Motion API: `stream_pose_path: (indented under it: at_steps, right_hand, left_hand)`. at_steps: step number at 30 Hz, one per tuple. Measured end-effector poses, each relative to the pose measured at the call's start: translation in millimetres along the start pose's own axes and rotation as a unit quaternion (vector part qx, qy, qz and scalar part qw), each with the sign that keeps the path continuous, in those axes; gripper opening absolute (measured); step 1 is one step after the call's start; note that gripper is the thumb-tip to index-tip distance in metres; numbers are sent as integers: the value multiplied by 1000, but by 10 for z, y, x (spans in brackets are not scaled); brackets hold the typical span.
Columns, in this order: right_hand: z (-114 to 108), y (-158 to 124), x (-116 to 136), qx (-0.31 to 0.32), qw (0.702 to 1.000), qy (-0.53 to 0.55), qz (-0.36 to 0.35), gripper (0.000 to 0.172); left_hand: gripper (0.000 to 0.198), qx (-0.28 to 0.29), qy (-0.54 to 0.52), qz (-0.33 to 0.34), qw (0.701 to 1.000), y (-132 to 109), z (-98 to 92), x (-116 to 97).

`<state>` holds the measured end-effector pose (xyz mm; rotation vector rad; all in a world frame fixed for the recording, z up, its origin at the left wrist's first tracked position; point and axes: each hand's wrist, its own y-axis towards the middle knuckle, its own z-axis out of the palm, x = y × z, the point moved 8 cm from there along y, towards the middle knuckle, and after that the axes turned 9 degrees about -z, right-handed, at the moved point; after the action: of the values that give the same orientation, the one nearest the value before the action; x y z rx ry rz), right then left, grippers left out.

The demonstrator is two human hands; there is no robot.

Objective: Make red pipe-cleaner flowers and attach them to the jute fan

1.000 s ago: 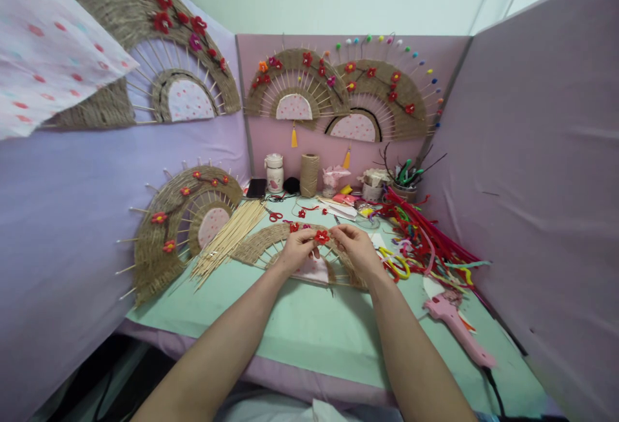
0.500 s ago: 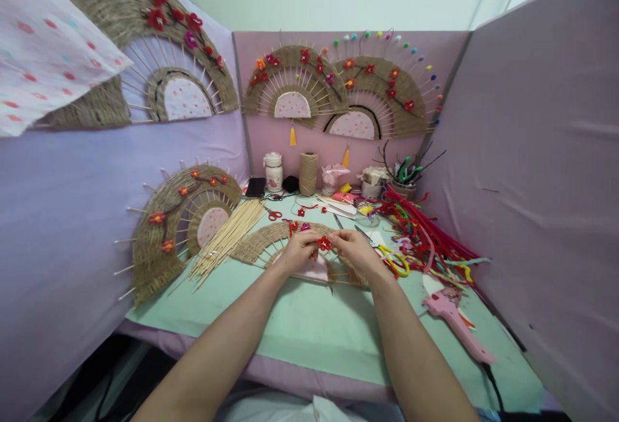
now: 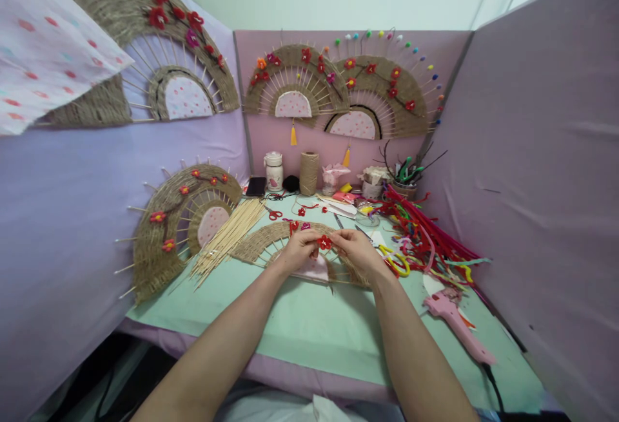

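Between my two hands is a small red flower [image 3: 324,242] with a pale centre, apparently of pipe cleaner. My left hand [image 3: 300,252] pinches its left side, fingers curled. From the right, my right hand [image 3: 355,248] grips its edge between thumb and forefinger. Both hands are over a twine-wrapped fan [image 3: 261,241] that lies on the green tablecloth and is partly hidden by them. A red flower [image 3: 293,227] and a magenta flower [image 3: 305,226] sit on the fan's upper edge.
Bamboo sticks [image 3: 229,238] lie to the left, beside a finished fan [image 3: 167,235]. Yellow-handled scissors [image 3: 395,261], a heap of pipe cleaners [image 3: 420,229] and a pink glue gun [image 3: 457,324] are on the right. A twine spool [image 3: 309,174] and a white bottle [image 3: 273,172] stand behind.
Hardly anything differs. Both hands keep their hold on the red flower, which appears turned very slightly, and the view has shifted a little.
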<state>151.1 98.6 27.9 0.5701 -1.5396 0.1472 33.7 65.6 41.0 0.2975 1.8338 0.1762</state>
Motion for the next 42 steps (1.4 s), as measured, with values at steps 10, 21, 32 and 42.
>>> stream_pose_path:
  at_steps: [10, 21, 32, 42]
  right_hand:
    - [3, -20, 196, 28, 997, -67, -32, 27]
    - [5, 1, 122, 41, 987, -150, -48, 27]
    - [45, 44, 77, 54, 966, -244, -74, 27]
    - [35, 59, 36, 43, 970, -231, -68, 27]
  left_hand:
    - [22, 23, 68, 29, 997, -4, 71, 11]
    - [30, 28, 169, 100, 980, -6, 90, -53]
    - [28, 20, 224, 143, 964, -23, 113, -12]
    - [25, 21, 207, 129, 969, -28, 115, -41]
